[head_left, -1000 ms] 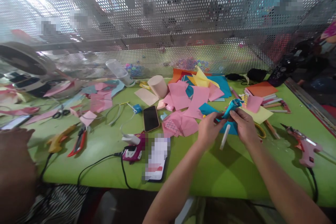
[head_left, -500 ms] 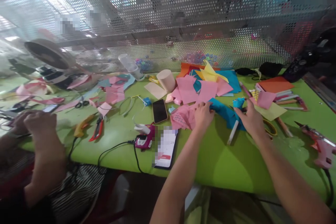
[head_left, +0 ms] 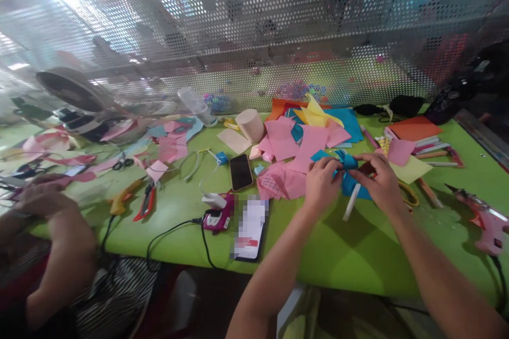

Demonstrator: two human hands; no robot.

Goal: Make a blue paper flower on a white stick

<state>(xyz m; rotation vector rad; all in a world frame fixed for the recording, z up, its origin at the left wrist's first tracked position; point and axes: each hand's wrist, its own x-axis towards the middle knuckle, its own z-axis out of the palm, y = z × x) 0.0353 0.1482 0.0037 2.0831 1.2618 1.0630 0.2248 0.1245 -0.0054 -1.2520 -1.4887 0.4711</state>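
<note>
Above the green table, my left hand point(head_left: 324, 177) and my right hand point(head_left: 379, 177) are close together with bent fingers. Both pinch a small bundled piece of blue paper point(head_left: 347, 160), partly hidden behind the fingers. Under it, more blue paper point(head_left: 357, 188) lies on the table, and a white stick point(head_left: 351, 204) slants down toward me beside my right hand. Left of my left hand is crumpled pink paper point(head_left: 284, 180) with a grid-patterned patch.
Nearby lie a dark phone point(head_left: 240, 172), a lit phone point(head_left: 251, 228) and a purple power strip point(head_left: 218, 217). Red-handled pliers point(head_left: 145, 204) and a yellow glue gun point(head_left: 123, 198) lie left, near another person's hands point(head_left: 40, 196). A pink glue gun point(head_left: 487, 222) is right.
My left hand has moved right, from the blue sheet's left end to the small blue bundle. My right hand has stayed on the bundle, which now lies between both hands.
</note>
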